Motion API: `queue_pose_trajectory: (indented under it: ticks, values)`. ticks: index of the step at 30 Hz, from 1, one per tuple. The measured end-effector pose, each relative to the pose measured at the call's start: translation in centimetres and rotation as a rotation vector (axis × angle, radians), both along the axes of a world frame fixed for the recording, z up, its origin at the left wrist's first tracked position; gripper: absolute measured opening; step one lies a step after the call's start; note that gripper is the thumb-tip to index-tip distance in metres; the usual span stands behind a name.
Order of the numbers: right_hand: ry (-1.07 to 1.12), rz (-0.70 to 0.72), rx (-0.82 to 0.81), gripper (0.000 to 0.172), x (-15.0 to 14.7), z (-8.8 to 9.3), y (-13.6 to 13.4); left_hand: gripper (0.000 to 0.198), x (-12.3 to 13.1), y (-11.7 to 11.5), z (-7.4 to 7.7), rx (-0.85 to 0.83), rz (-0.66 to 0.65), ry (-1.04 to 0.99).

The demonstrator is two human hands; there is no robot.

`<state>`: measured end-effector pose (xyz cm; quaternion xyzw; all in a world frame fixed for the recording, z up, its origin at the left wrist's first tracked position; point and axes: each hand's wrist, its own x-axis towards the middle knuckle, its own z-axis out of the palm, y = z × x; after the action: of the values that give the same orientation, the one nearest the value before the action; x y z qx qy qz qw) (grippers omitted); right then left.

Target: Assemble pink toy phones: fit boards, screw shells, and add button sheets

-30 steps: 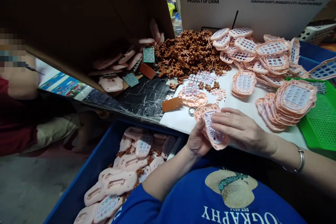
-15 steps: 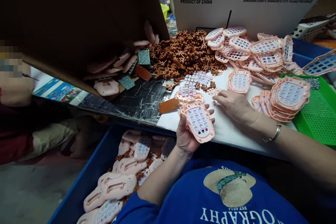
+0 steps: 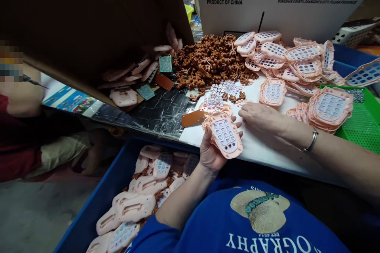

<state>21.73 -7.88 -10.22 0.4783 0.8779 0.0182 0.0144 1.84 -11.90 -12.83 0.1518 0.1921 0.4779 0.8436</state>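
Note:
My left hand (image 3: pixel 211 152) grips a pink keypad shell (image 3: pixel 225 135) with a white button mat in it, face up, just over the near edge of the white table (image 3: pixel 261 148). My right hand (image 3: pixel 261 116) lies knuckles up on the table to the right of the shell, its fingertips curled down by some small loose pink bits (image 3: pixel 244 102); what they pinch, if anything, is hidden. A brown circuit board (image 3: pixel 192 118) and loose button mats (image 3: pixel 218 95) lie just beyond the shell.
A heap of brown rubber parts (image 3: pixel 212 59) sits at the back, with piles of pink shells (image 3: pixel 297 61) and a stack (image 3: pixel 329 107) to the right. A green tray (image 3: pixel 360 124) stands far right. A blue bin (image 3: pixel 97 205) of shells is below left. Another person (image 3: pixel 20 126) sits at left under a tilted carton (image 3: pixel 89 19).
My right hand left the shell and went right and forward onto the table by the loose bits. My left hand turned the shell face up and keeps holding it.

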Motion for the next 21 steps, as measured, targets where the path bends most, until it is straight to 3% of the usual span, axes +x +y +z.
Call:
queue_pose_trajectory:
  ticks: [3, 7, 9, 14, 21]
  values:
    - [0.100, -0.027, 0.081, 0.014, 0.5, 0.0, -1.5, 0.068, 0.0, 0.1, 0.0, -0.006, 0.026, -0.008]
    - [0.620, -0.031, 0.255, 0.014, 0.1, 1.2, -4.2, 0.069, 0.4, 0.1, 0.1, -0.010, 0.035, -0.009]
    - [0.752, 0.027, 0.260, 0.012, -0.8, 1.8, -5.6, 0.070, 0.7, 0.0, 0.2, 0.002, 0.022, -0.019]
    - [0.645, 0.199, 0.411, 0.011, -3.1, 1.8, -8.1, 0.077, 1.5, -0.4, 0.1, 0.033, -0.082, -0.064]
    - [0.585, 0.326, 0.391, 0.017, -2.3, 1.3, -8.8, 0.080, 1.5, -0.8, -0.7, 0.061, -0.117, -0.065]
